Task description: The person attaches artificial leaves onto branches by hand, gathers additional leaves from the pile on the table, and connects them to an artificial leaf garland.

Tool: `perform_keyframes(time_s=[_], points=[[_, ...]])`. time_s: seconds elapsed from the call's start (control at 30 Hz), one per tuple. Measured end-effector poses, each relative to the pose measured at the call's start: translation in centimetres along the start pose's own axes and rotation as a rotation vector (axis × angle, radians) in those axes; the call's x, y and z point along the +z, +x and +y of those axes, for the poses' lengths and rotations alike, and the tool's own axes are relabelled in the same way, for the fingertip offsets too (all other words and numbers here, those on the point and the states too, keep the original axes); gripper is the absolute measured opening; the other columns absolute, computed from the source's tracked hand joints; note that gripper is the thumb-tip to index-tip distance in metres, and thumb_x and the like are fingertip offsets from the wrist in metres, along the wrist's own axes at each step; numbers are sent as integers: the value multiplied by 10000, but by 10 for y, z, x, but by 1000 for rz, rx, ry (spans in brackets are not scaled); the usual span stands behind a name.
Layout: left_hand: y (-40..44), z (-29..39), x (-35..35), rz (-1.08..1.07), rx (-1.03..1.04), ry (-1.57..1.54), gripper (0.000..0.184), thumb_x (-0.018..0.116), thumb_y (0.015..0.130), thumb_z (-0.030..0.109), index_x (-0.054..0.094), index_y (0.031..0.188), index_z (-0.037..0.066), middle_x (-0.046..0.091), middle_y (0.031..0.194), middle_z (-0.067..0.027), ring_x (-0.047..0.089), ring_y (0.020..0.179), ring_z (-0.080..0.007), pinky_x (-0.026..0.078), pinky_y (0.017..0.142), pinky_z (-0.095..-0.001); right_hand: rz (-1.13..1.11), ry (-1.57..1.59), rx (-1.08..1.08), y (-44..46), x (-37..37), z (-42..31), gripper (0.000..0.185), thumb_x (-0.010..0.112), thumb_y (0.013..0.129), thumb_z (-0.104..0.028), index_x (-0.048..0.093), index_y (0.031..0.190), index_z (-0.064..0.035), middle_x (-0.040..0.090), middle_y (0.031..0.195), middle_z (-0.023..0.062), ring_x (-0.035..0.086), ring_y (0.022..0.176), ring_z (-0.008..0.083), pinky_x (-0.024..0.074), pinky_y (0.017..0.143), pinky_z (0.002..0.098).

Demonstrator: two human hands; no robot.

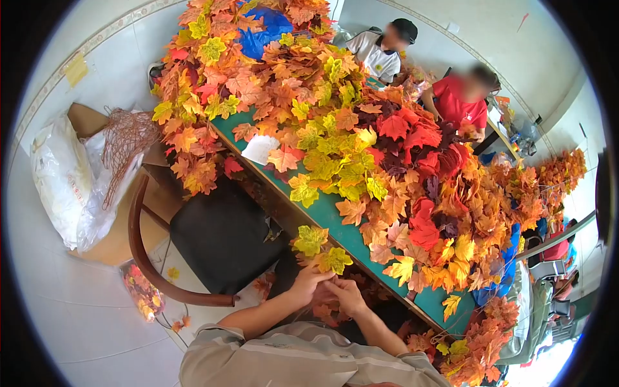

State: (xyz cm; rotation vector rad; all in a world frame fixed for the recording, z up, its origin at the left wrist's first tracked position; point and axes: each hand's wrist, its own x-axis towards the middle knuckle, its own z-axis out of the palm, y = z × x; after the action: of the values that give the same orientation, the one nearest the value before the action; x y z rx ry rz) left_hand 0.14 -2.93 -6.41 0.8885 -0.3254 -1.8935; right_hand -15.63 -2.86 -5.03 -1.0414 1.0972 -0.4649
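Head view: the left hand [305, 287] has its grip pinched on yellow leaves [311, 240] beside the desk [327, 213]; whether the right hand's [348, 297] grip holds anything, I cannot tell. Fingertip work seems underway, calling for a steady pinch.

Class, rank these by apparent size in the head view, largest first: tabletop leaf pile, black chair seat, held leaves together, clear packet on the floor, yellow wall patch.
1. Leaf pile
2. Black chair seat
3. Held leaves and clear packet: too alike to rank
4. Yellow wall patch
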Motion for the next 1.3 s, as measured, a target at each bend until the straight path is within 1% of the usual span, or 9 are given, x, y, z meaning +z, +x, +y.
perform_keyframes(time_s=[0.07, 0.2, 0.27, 0.67, 0.8, 1.0, 1.03, 1.1, 1.3], points=[[4, -5, -5, -39, 24, 148, 120, 632, 895, 102, 637, 970, 8, 631, 855, -37, 584, 738, -128, 464, 683, -275, 65, 356, 8, -12, 11, 5, 300, 557, 977, -247, 656, 945, 34, 696, 899, 141, 680, 762, 203, 560, 708, 317], [2, 22, -17, -258, 23, 789, 225, 711, 859, 171, 705, 1028, 22, 702, 909, -47, 657, 836, -138, 504, 775, -264, 98, 303, 27, -27, -8, 10, 321, 502, 999, -240, 652, 909, 30, 690, 832, 133, 671, 703, 200, 553, 658, 314], [-6, 64, -15, -387, -10, 834, 248, 689, 884, 228, 716, 1022, 24, 713, 898, -65, 669, 789, -126, 518, 687, -254, 102, 358, 27, -33, -26, 15, 330, 512, 991, -252, 659, 893, 27, 692, 825, 129, 673, 700, 199, 553, 658, 317], [96, 250, 9, 128, 853, 487, 289, 704, 876, 217, 671, 1057, -7, 685, 869, -47, 628, 745, -89, 486, 640, -214, 195, 493, 195, -50, -48, 72, 333, 565, 955, -280, 681, 850, 13, 703, 844, 133, 676, 706, 196, 560, 655, 308], [177, 325, 8, 454, 1169, 920, 403, 744, 825, 289, 653, 1113, 22, 688, 904, -57, 654, 828, -174, 511, 773, -285, 229, 534, 264, -56, -58, 85, 299, 566, 955, -260, 667, 890, 14, 701, 868, 140, 678, 724, 212, 560, 667, 320], [276, 414, 34, 668, 1122, 1664, 629, 700, 844, 304, 456, 1377, 75, 529, 1326, -162, 527, 1191, -334, 495, 937, -462, 351, 551, 415, -57, -80, 108, 285, 569, 955, -242, 650, 918, 29, 695, 897, 163, 681, 757, 242, 564, 697, 355], [292, 427, 39, 668, 1025, 1752, 744, 707, 832, 338, 366, 1443, 86, 388, 1458, -174, 442, 1283, -378, 441, 1020, -474, 371, 581, 440, -55, -84, 112, 286, 590, 942, -242, 654, 912, 35, 696, 883, 166, 685, 755, 254, 569, 684, 358], [317, 449, 52, 738, 905, 1842, 832, 725, 812, 359, 298, 1477, 99, 306, 1506, -168, 383, 1330, -382, 410, 1054, -475, 351, 526, 495, -52, -94, 136, 394, 538, 952, -314, 628, 1018, 64, 667, 998, 234, 667, 898, 344, 554, 809, 446], [382, 497, 79, 705, 721, 1974, 1141, 842, 662, 307, 117, 1524, 128, 183, 1567, -133, 205, 1438, -308, 270, 1159, -460, 415, 707, 610, -37, -121, 157, 331, 570, 950, -276, 617, 1035, 40, 682, 958, 205, 679, 864, 319, 563, 791, 429]])
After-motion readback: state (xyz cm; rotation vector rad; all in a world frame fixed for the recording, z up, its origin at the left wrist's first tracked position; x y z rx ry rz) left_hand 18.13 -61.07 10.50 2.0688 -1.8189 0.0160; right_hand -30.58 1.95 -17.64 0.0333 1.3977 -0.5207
